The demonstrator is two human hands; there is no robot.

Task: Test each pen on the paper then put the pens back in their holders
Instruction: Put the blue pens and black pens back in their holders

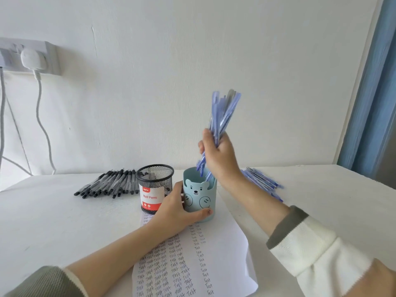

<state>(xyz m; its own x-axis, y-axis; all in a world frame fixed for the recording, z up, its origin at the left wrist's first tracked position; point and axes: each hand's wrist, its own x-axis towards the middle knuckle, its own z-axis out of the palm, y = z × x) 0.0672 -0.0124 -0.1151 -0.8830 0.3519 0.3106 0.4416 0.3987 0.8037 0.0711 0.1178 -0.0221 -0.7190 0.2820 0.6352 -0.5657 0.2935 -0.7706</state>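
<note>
My right hand (218, 155) grips a bundle of blue pens (222, 116), held upright with the lower tips just above and inside the mouth of the light blue bear holder (200, 196). My left hand (179, 207) holds that holder from the left side, thumb across its front base. The black mesh holder (155, 185) with a "Ball Pens" label stands just left of it. A sheet of paper (227, 249) covered with rows of the word "Test" lies under my forearms.
Several black pens (107, 185) lie in a row left of the mesh holder. More blue pens (262, 181) lie on the white table behind my right forearm. A wall socket with a white plug (33, 58) and cable is at far left, a blue curtain (372, 93) at right.
</note>
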